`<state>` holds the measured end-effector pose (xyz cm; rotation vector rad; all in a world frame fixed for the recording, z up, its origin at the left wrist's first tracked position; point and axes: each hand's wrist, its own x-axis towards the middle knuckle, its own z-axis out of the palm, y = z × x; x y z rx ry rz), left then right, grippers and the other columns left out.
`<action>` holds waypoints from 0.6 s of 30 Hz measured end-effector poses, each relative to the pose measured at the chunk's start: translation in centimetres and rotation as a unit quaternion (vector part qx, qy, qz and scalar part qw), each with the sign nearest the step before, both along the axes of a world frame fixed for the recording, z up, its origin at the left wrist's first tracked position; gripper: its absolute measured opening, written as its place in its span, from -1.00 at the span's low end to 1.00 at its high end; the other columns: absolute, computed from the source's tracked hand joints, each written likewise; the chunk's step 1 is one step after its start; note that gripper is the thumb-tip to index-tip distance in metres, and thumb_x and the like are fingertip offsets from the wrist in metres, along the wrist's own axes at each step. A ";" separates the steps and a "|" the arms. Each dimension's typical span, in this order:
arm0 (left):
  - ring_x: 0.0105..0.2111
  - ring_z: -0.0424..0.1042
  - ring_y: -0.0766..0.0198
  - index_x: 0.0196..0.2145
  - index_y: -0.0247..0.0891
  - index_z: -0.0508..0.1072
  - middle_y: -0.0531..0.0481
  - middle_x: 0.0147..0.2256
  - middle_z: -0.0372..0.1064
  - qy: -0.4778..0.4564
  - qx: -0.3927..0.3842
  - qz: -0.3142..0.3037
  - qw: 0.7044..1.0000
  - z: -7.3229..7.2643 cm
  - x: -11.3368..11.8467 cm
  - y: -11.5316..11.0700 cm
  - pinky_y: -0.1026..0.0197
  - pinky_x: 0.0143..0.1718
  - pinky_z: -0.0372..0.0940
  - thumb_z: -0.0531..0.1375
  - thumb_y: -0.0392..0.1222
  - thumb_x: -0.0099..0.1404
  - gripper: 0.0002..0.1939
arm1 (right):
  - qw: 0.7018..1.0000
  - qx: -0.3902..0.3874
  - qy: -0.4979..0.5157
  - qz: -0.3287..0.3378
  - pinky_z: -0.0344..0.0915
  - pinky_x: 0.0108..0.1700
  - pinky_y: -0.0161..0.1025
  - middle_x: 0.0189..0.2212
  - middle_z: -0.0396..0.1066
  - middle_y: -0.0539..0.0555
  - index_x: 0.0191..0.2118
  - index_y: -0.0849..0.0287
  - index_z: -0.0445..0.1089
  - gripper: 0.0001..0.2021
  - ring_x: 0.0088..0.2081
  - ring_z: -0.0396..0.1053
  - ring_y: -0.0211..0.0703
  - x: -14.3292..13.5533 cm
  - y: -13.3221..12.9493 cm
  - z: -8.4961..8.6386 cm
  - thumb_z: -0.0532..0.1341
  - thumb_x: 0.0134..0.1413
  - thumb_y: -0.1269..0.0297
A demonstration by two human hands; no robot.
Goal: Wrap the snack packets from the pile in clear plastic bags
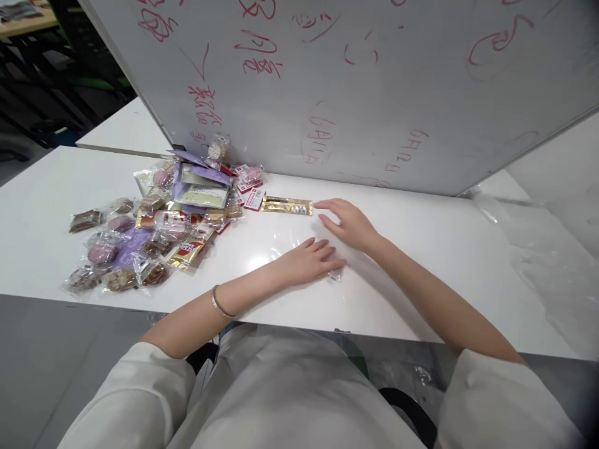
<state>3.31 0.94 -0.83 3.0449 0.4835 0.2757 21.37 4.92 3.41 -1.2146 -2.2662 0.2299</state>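
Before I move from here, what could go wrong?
The right hand is close to the narrow gold packet, whose far end lies by the red-and-white packets; a push leftward could nudge those too. The left hand has clear plastic at its fingers, which might cling or drag along. The purple-and-green pouches lie loosely on the snack pile, so a bump could make them slide.

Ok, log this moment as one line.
left hand: open, fingers over clear plastic | right hand: open, fingertips beside gold stick packet | surroundings: wrapped snacks heaped on white table, whiteboard behind
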 end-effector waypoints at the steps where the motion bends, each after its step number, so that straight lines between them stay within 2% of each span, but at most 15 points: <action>1: 0.12 0.34 0.00 0.21 -0.24 0.31 -0.23 0.07 0.40 0.008 0.021 0.008 1.000 0.6 -0.1 -0.1 0.00 0.08 0.18 -0.03 -0.25 0.50 -0.62 | 0.999 0.012 -0.037 0.033 0.26 0.20 0.00 0.00 0.51 0.12 0.04 0.13 0.42 -0.72 0.06 0.42 -0.04 -1.9 1.4 0.3 0.05 0.32 0.27; 2: 0.03 0.40 0.02 0.16 -0.32 0.34 -0.24 -0.01 0.44 0.020 0.044 0.026 0.998 1.4 -0.3 -0.3 0.02 0.00 0.23 -0.04 -0.32 0.48 -0.63 | 0.995 0.023 -0.082 0.056 0.20 0.25 0.01 -0.02 0.52 0.13 0.05 0.17 0.40 -0.72 0.05 0.43 -0.06 -3.9 2.8 0.5 0.09 0.30 0.29; 4: -0.09 0.44 0.02 0.10 -0.43 0.37 -0.29 -0.07 0.45 0.049 0.087 0.102 0.990 2.9 -1.2 -0.9 0.03 -0.14 0.27 -0.04 -0.41 0.43 -0.64 | 0.978 0.037 -0.191 0.072 0.05 0.34 0.02 -0.05 0.52 0.22 0.05 0.32 0.38 -0.64 0.04 0.43 -0.03 -7.7 5.5 0.5 0.21 0.23 0.20; 6: -0.12 0.44 -0.01 0.12 -0.46 0.35 -0.34 -0.02 0.42 0.085 0.119 0.199 0.969 4.2 -2.9 -1.5 0.04 -0.22 0.28 -0.04 -0.46 0.39 -0.61 | 0.969 0.031 -0.233 0.072 -0.10 0.38 0.10 -0.23 0.56 0.22 -0.16 0.37 0.43 -0.65 -0.02 0.45 0.02 -10.8 7.8 0.3 0.37 0.05 0.18; 9: -0.10 0.44 -0.03 0.17 -0.40 0.32 -0.36 0.05 0.38 0.144 0.120 0.312 0.931 5.0 -6.7 -1.8 0.02 -0.21 0.30 -0.05 -0.48 0.37 -0.54 | 0.968 0.009 -0.243 0.061 -0.10 0.35 0.20 -0.43 0.52 0.13 -0.51 0.25 0.33 -0.65 -0.10 0.45 0.06 -13.3 9.9 0.0 0.52 -0.25 0.24; 11: -0.02 0.42 -0.06 0.20 -0.28 0.31 -0.33 0.10 0.35 0.152 0.104 0.340 0.922 5.2 -9.5 -1.7 -0.02 -0.14 0.31 -0.04 -0.46 0.37 -0.52 | 0.970 -0.001 -0.235 0.055 -0.03 0.31 0.22 -0.46 0.49 0.10 -0.60 0.18 0.23 -0.57 -0.13 0.46 0.05 -13.6 10.6 0.0 0.55 -0.34 0.25; 13: 0.10 0.33 -0.09 0.25 -0.17 0.27 -0.26 0.18 0.28 0.123 0.082 0.324 0.934 5.5 -12.0 -1.2 -0.06 -0.02 0.30 0.02 -0.32 0.41 -0.53 | 0.974 -0.003 -0.220 0.052 0.04 0.27 0.23 -0.44 0.47 0.07 -0.57 0.16 0.21 -0.57 -0.16 0.46 0.02 -13.1 11.0 0.2 0.53 -0.27 0.23; 15: 0.16 0.28 -0.10 0.27 -0.16 0.24 -0.23 0.21 0.25 0.073 0.067 0.332 0.938 6.1 -13.8 -0.3 -0.10 0.06 0.27 0.05 -0.14 0.43 -0.52 | 0.982 -0.003 -0.181 0.049 0.14 0.21 0.20 -0.42 0.45 0.06 -0.51 0.16 0.25 -0.65 -0.19 0.45 -0.02 -12.4 11.2 0.5 0.46 -0.12 0.21; 16: 0.15 0.28 -0.11 0.27 -0.21 0.24 -0.25 0.20 0.26 0.048 0.066 0.360 0.929 6.4 -14.6 0.2 -0.11 0.08 0.26 0.04 -0.08 0.44 -0.51 | 0.989 -0.001 -0.139 0.047 0.18 0.18 0.19 -0.41 0.44 0.05 -0.48 0.17 0.27 -0.69 -0.21 0.44 -0.04 -12.1 11.3 0.8 0.43 -0.05 0.19; 18: 0.12 0.31 -0.13 0.25 -0.33 0.27 -0.33 0.16 0.28 0.010 0.081 0.440 0.894 7.0 -15.7 1.6 -0.13 0.07 0.27 0.00 -0.12 0.45 -0.52 | 0.999 0.018 -0.003 0.036 0.21 0.15 0.17 -0.38 0.43 0.04 -0.39 0.16 0.33 -0.76 -0.22 0.42 -0.07 -11.4 11.3 1.7 0.35 0.07 0.14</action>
